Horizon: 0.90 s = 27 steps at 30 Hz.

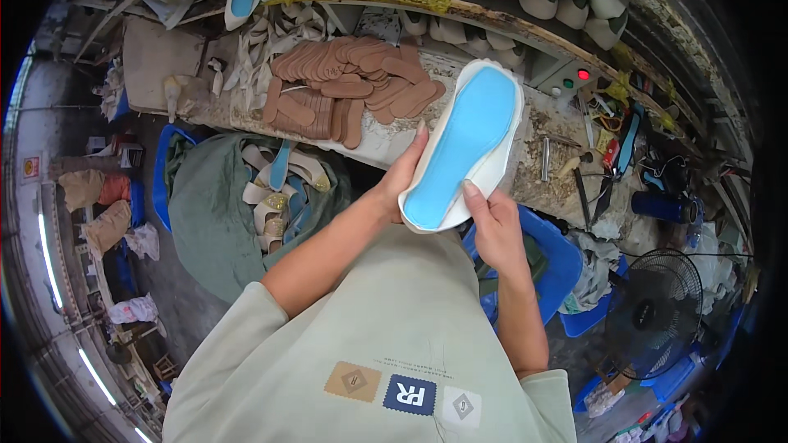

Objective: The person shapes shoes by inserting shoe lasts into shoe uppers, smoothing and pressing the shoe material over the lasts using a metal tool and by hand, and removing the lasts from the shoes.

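Between my two hands is a shoe upper [506, 148], off-white around a bright blue insole-shaped bottom [474, 131], with its blue side facing me and its wide end pointing away. My left hand [397, 179] grips its left edge near the narrow end, the thumb along the side and the other fingers hidden beneath. On the right edge by the narrow end, my right hand [495, 224] is closed, its thumb pressed against the white rim. Brown insole boards [349, 74] lie in overlapping piles on the worn workbench [533, 102] just beyond my left hand.
A green sack [209, 226] holding shoe parts [275, 197] stands left. Blue plastic bins [562, 258] are at right, near a black fan [654, 312]. Hand tools [584, 172] lie on the bench's right side. Above, a shelf [484, 16] carries rows of white shoe uppers.
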Available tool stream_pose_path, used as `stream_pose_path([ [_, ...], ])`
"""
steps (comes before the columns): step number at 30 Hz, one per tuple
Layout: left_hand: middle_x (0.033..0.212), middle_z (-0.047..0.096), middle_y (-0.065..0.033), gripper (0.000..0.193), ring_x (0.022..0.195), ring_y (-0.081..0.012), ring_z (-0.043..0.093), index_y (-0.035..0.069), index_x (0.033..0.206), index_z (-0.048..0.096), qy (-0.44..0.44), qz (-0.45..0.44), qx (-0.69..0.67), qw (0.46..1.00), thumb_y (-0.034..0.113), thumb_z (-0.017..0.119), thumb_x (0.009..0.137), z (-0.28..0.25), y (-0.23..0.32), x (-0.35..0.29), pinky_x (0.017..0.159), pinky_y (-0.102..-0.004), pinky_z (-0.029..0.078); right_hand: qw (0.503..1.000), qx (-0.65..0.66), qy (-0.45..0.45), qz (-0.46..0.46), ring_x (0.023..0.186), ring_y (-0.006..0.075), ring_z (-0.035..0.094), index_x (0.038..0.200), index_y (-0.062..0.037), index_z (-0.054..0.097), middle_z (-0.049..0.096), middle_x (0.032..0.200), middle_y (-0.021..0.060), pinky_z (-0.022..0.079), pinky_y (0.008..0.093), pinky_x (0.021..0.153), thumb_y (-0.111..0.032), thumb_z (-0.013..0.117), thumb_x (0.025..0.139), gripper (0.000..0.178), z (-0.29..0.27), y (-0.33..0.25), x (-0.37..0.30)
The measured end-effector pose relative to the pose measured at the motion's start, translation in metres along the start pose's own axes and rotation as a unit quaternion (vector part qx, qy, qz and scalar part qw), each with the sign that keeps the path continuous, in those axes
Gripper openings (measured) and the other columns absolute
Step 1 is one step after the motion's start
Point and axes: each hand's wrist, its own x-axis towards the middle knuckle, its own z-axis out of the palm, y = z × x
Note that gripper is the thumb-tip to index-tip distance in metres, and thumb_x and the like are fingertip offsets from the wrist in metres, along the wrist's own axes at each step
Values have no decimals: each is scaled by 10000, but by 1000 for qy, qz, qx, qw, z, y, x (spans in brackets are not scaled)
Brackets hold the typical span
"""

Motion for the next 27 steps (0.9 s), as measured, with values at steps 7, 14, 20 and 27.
stream_pose_path([
  [7,1325,594,-159,749,1166,-224,608,29,1448,451,18,-99,291,951,616,244,1031,5,32,-7,958,-334,512,906,-331,203,-166,1036,270,645,1181,56,648,706,1053,168,464,368,953,-227,734,893,413,-18,-49,-12],
  [14,1422,507,-158,935,1275,-254,536,90,1533,333,-198,-85,185,959,790,227,923,-15,80,-19,1068,-390,432,967,-180,26,-177,829,236,696,1034,0,714,722,909,153,519,325,777,-125,747,860,217,-51,-42,-4],
  [20,1168,636,-65,516,1022,-131,621,-5,1385,471,72,188,375,905,216,661,959,0,10,-14,881,-294,526,969,-5,217,-114,721,83,580,985,47,708,685,807,27,476,237,675,-160,671,964,211,3,-4,-7],
  [27,1130,677,-90,416,970,-122,638,-48,1355,524,85,178,381,903,74,621,969,-1,8,-23,849,-282,530,972,214,96,-9,894,98,591,1037,6,669,659,930,21,455,238,811,-390,548,1018,415,-31,29,-3],
])
